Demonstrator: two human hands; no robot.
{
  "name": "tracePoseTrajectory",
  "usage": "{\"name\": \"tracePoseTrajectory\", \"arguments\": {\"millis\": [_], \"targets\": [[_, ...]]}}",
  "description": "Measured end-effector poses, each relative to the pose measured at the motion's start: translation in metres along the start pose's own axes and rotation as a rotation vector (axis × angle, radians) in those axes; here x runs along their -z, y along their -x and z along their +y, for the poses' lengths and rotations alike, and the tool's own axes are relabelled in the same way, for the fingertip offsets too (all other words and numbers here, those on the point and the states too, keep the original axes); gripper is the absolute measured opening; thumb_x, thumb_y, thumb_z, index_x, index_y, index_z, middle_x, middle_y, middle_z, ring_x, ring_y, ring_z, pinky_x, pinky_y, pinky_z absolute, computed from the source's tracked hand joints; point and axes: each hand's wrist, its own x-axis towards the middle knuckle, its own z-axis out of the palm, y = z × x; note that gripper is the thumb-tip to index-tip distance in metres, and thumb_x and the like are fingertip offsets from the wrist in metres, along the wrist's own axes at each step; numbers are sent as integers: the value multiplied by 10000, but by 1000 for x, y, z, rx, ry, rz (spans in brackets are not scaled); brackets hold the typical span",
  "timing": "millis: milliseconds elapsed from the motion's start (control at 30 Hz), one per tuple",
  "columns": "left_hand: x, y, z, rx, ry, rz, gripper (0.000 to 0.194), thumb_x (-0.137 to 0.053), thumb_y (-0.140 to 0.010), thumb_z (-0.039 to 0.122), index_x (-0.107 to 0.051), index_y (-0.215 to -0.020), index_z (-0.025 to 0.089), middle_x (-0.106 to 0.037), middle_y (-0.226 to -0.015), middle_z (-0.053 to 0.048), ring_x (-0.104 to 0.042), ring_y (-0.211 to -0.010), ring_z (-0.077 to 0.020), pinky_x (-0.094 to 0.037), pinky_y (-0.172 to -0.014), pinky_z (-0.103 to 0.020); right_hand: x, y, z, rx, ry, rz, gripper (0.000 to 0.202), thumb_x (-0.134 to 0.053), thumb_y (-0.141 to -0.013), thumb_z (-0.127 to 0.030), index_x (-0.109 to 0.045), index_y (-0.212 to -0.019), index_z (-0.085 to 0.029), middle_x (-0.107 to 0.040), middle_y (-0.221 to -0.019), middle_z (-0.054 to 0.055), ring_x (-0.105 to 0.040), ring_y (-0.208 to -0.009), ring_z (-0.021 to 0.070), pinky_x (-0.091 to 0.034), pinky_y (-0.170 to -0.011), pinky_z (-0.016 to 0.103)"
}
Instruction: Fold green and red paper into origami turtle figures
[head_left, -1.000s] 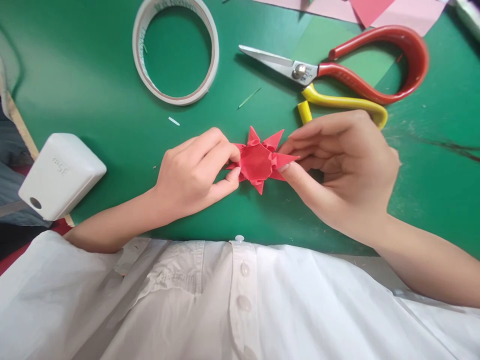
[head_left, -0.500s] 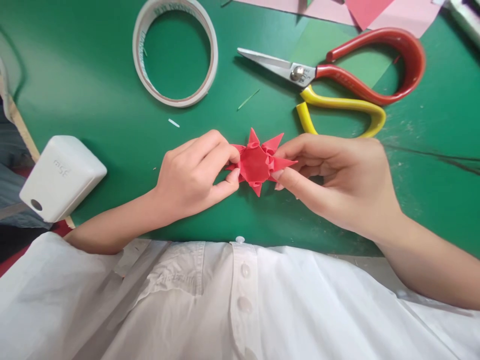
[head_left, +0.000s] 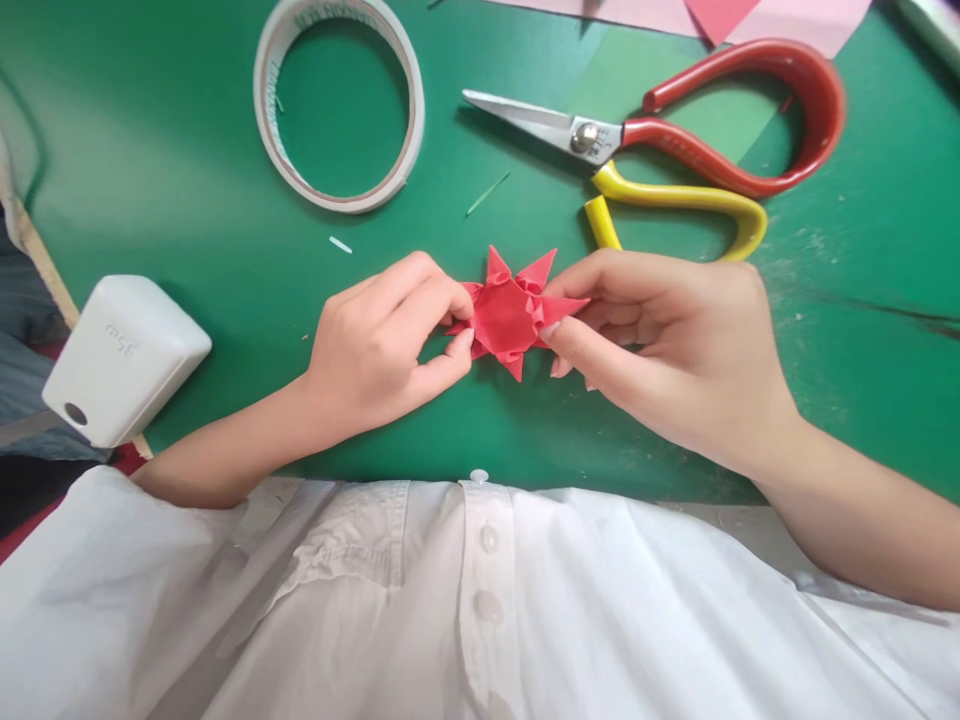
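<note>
A red folded paper star (head_left: 505,317) with several pointed tips and a flat middle is held above the green table (head_left: 390,440), near its front edge. My left hand (head_left: 386,345) pinches the star's left side between thumb and forefinger, covering part of the tips there. On the right side, my right hand (head_left: 660,345) grips the star between thumb and forefinger, and one red tip sticks out between these fingers. The other fingers of my right hand are curled beneath.
Scissors (head_left: 592,138) with red and yellow handles lie beyond my right hand, partly over green paper (head_left: 622,75). A tape roll (head_left: 414,120) lies at the back left, a white box-shaped device (head_left: 127,360) at the left edge. Pink paper (head_left: 817,25) is at the back.
The star has tilted slightly between my hands, its top tips leaning a little to the left. The view has shifted a little. Both hands keep their pinch.
</note>
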Motion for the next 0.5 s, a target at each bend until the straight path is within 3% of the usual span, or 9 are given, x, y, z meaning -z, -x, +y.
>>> {"name": "tracePoseTrajectory", "arguments": {"millis": [333, 500], "targets": [[0, 0, -1, -59, -34, 35, 101, -589, -883, 171, -646, -812, 215, -717, -765, 7, -612, -611, -117, -454, -566, -261, -3, 3, -2, -29, 4, 39, 72, -675, -828, -120, -692, -820, -189, -694, -686, -72, -622, -536, 57, -524, -495, 171], [1, -1, 0, -70, -45, 27, 98, -594, -882, 175, -627, -800, 217, -724, -772, 11, -628, -606, -115, -462, -556, -259, -6, 3, -3, -18, 3, 56, 108, -730, -821, -174, -631, -791, -203, -673, -683, -79, -616, -527, 50, -512, -467, 159]]}}
